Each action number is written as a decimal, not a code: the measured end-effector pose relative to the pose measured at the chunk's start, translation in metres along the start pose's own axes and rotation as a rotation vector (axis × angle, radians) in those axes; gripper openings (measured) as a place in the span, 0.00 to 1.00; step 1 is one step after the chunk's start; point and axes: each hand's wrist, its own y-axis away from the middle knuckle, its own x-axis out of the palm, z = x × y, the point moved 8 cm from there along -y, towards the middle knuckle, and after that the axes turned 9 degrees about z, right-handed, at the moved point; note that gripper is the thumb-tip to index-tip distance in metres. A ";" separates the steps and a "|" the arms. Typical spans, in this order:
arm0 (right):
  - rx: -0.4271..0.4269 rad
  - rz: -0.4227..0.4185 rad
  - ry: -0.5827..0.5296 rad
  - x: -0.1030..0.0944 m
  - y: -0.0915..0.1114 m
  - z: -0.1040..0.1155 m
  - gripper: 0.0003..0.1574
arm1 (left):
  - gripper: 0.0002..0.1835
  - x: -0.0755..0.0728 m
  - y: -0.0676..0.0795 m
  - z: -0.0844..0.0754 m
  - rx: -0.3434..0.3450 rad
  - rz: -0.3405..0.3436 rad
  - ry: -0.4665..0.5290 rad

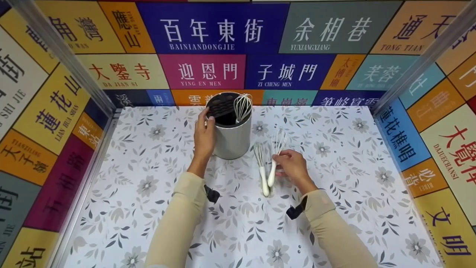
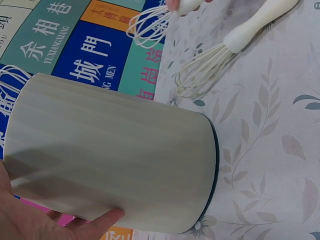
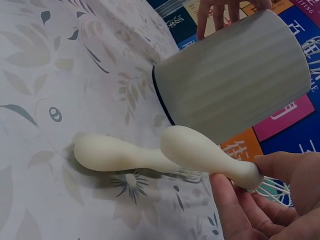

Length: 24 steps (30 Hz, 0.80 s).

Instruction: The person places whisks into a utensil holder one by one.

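Observation:
At the back middle of the table stands a light grey utensil holder with a black top insert. One wire whisk stands in it, wires up. My left hand holds the holder's left side near the rim, its fingers along the wall in the left wrist view. My right hand pinches a second whisk where its white handle meets the wires, handle end toward me. Just left of it, a third whisk lies on the table, wires pointing away.
A white floral cloth covers the table. Panels with large characters rise at the back and both sides, and the holder stands close before the back one. Metal frame posts run along the corners.

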 end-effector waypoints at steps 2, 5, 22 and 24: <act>-0.008 0.003 -0.003 0.001 0.001 0.005 0.25 | 0.25 0.000 0.000 0.001 -0.006 0.001 -0.002; -0.023 0.006 0.001 0.002 0.003 0.011 0.26 | 0.25 0.000 0.000 0.001 -0.007 0.000 -0.003; -0.241 0.016 0.006 0.016 0.022 0.081 0.25 | 0.25 0.000 0.000 -0.001 0.010 0.005 -0.006; -0.258 0.021 0.010 0.018 0.025 0.090 0.25 | 0.25 0.000 -0.001 -0.002 0.011 0.000 -0.003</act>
